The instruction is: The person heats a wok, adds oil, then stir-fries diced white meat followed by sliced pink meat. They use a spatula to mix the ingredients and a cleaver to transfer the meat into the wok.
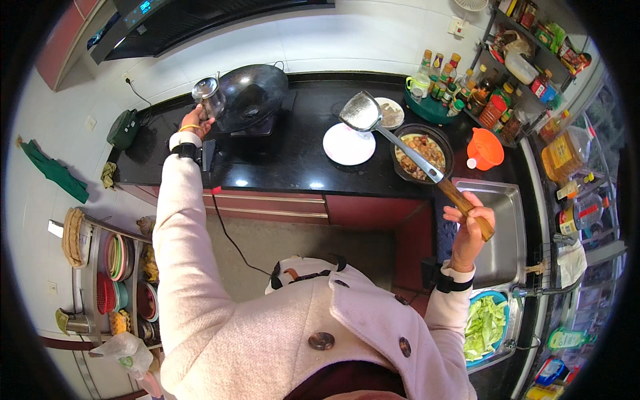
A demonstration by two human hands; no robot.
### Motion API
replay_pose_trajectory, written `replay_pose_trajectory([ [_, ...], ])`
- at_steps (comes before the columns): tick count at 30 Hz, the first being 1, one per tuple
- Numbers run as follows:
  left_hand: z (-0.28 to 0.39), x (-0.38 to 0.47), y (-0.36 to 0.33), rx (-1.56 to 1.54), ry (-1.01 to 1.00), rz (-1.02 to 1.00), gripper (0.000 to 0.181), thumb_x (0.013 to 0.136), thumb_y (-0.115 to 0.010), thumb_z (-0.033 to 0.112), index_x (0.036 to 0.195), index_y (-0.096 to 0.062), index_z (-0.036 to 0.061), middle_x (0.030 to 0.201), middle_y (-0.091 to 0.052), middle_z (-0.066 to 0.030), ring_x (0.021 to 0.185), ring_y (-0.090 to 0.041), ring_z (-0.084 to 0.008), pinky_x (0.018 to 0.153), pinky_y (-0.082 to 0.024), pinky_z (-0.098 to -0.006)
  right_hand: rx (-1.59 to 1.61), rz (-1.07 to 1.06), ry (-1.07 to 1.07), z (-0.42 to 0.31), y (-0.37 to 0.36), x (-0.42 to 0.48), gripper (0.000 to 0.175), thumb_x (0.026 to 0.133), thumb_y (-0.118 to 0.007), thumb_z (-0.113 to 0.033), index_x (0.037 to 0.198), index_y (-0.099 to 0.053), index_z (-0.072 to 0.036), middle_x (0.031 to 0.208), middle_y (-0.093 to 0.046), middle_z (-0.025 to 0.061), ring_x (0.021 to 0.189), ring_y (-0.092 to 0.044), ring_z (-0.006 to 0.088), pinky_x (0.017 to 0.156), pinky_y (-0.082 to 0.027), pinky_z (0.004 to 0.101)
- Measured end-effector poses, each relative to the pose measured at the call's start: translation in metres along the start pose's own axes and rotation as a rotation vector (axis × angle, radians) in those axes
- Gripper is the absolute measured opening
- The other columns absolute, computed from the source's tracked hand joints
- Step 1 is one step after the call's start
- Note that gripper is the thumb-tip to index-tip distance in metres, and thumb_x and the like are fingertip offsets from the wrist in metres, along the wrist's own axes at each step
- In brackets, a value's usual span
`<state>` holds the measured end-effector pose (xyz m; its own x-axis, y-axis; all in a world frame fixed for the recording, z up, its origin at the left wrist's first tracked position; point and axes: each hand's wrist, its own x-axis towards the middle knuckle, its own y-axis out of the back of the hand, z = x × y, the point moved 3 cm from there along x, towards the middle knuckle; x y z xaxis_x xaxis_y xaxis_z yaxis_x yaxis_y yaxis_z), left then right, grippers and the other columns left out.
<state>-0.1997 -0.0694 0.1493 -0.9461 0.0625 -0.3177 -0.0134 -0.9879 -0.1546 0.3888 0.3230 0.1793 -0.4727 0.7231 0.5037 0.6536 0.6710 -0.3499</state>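
Observation:
My left hand [196,122] grips a stainless steel pot with a lid [208,96] at the left edge of a black wok [252,97]. The wok sits over a burner, and its inside looks dark and shiny. In my right hand [470,227] is the wooden handle of a metal wok spatula [361,112], its blade raised over the counter. Below and around the blade are a white plate [349,144] and a smaller plate of pale food [390,113]. A dark clay pot of cooked food in broth [421,153] stands beneath the spatula's shaft.
Bottles crowd a green tray [431,111] in the back right corner. An orange plastic funnel [486,149] lies near the steel sink [502,225]. A blue basin of cut green leaves [485,327] stands beside the sink. At left is a dark green appliance [123,130]; a range hood [200,25] hangs above.

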Motion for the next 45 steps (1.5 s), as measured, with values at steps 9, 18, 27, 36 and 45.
replay_pose_trajectory([
  [9,-0.056,-0.04,-0.147,-0.063,-0.098,-0.576,0.037,0.093,-0.047,0.037,0.065,-0.041,0.0127,0.089,-0.064,-0.0192,0.063,-0.062,-0.0187,0.053,-0.047,-0.0286,0.066,0.249,0.027,-0.006,0.057,-0.001,0.019,0.084,-0.049,-0.015,0.097,-0.047,-0.001,0.111,-0.053,0.0281,0.062,-0.065,0.0318,0.052,-0.057,0.0334],
  [18,-0.164,-0.062,-0.401,-0.231,0.098,-1.166,0.032,0.094,-0.047,0.03,0.069,-0.044,0.0098,0.104,-0.06,-0.0236,0.071,-0.065,-0.0226,0.06,-0.055,-0.0307,-0.229,0.443,0.098,-0.043,0.089,-0.018,0.02,0.083,-0.051,-0.018,0.093,-0.048,-0.001,0.107,-0.056,0.0257,0.055,-0.062,0.0277,0.05,-0.055,0.0325],
  [27,-0.26,-0.076,-0.605,0.028,0.251,-1.267,0.031,0.093,-0.047,0.034,0.069,-0.042,0.0137,0.102,-0.061,-0.0112,0.064,-0.061,-0.0186,0.053,-0.047,-0.0291,-0.512,0.688,0.261,-0.084,0.074,-0.032,0.02,0.085,-0.05,-0.02,0.095,-0.049,-0.003,0.107,-0.056,0.0215,0.053,-0.061,0.0245,0.053,-0.052,0.0282],
  [36,-0.319,-0.05,-0.687,0.287,0.323,-1.134,0.037,0.089,-0.051,0.04,0.064,-0.041,0.0147,0.095,-0.058,-0.009,0.053,-0.053,-0.0142,0.038,-0.032,-0.0232,-0.649,0.942,0.251,-0.078,0.058,-0.033,0.019,0.084,-0.051,-0.021,0.093,-0.049,-0.004,0.105,-0.057,0.0193,0.059,-0.062,0.0251,0.051,-0.053,0.0283],
  [45,-0.359,-0.018,-0.709,0.429,0.351,-1.069,0.038,0.087,-0.053,0.043,0.066,-0.042,0.0132,0.078,-0.052,-0.0043,0.047,-0.051,-0.0194,0.036,-0.027,-0.0252,-0.679,1.077,0.214,-0.083,0.053,-0.052,0.02,0.083,-0.052,-0.022,0.092,-0.048,-0.005,0.105,-0.056,0.021,0.053,-0.06,0.0265,0.05,-0.053,0.0302],
])
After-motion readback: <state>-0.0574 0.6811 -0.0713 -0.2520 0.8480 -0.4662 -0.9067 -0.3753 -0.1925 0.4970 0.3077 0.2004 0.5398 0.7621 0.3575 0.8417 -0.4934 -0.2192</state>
